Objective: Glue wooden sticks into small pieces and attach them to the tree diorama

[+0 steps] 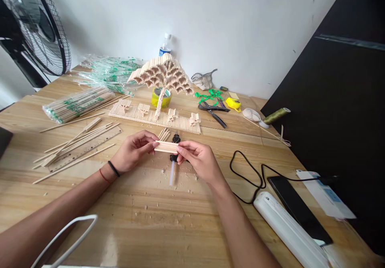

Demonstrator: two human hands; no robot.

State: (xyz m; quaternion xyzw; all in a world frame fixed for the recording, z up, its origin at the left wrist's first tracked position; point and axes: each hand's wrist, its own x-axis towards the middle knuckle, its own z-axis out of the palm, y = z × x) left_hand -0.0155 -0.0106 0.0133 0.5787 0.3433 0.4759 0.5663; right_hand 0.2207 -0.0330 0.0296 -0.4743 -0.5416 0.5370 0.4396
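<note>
Between my two hands is a small flat panel of short wooden sticks lying side by side. My left hand pinches its left end, and my right hand pinches the right end. Just beneath the panel lies a black glue gun, partly hidden, with a clear glue stick poking out toward me. A few short cut sticks lie behind the panel. Farther back stands a wooden stick model with a stepped, roof-like top on a post, set on a slatted base with small pieces on it.
At left lie long sticks, a ruler and a bagged stick bundle. Pliers, a yellow tape measure and yellow tape sit at the back. A black cable and power strip are at right.
</note>
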